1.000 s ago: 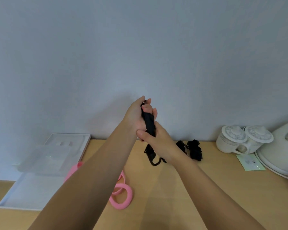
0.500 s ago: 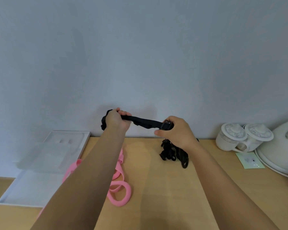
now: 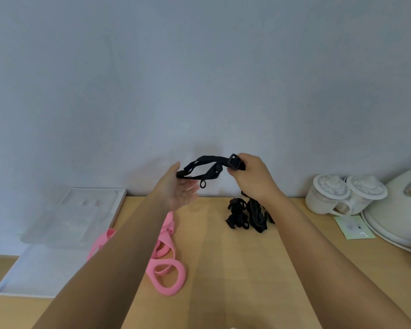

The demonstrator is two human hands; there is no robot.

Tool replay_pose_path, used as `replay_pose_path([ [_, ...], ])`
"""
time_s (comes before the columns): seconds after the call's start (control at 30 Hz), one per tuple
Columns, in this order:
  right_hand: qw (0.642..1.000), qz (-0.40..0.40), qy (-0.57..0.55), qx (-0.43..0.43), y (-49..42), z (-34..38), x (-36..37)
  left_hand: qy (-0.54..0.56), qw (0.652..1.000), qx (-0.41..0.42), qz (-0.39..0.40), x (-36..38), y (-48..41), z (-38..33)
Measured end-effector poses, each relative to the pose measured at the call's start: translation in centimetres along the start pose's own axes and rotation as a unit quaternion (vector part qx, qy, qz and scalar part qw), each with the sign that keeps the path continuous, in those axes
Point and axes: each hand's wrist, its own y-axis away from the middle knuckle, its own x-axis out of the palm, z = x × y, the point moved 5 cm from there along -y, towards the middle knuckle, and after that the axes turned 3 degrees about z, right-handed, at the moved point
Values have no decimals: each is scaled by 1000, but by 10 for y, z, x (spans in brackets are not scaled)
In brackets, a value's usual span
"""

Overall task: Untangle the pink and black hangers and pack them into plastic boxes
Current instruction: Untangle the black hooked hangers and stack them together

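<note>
A black strap hanger (image 3: 205, 167) is held in the air in front of the wall. My right hand (image 3: 252, 175) is shut on its buckle end. My left hand (image 3: 180, 189) is open, palm up, with the strap's other end resting against the base of its thumb. More black hangers (image 3: 246, 214) lie in a tangled pile on the wooden table under my right wrist. Pink hangers (image 3: 166, 264) lie looped on the table, partly hidden by my left forearm. A clear plastic box (image 3: 59, 226) sits on a white tray at the left.
The white tray (image 3: 33, 274) overhangs the table's left edge. Two white lidded cups (image 3: 342, 194) and a white kettle (image 3: 403, 210) stand at the back right, with a small green packet (image 3: 354, 227) in front of them. A grey wall closes the back.
My hands moved from a stacked grip to holding the strap stretched sideways. Now my left hand has opened and the strap sags into loops, still gripped by my right hand.
</note>
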Motion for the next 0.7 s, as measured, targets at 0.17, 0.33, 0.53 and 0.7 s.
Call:
replay_pose_path([
  [0.17,999,-2,47,-15,-12,15,10,-323,926,150,-124,16,26,-16],
  [0.33,998,-20,47,-28,-16,27,10,-287,883,369,49,39,43,-32],
  [0.53,998,-32,-53,-25,-13,35,-4,-330,903,263,78,49,34,-10],
  [0.7,995,-10,-91,37,-2,5,-7,-209,944,252,42,41,39,-37],
])
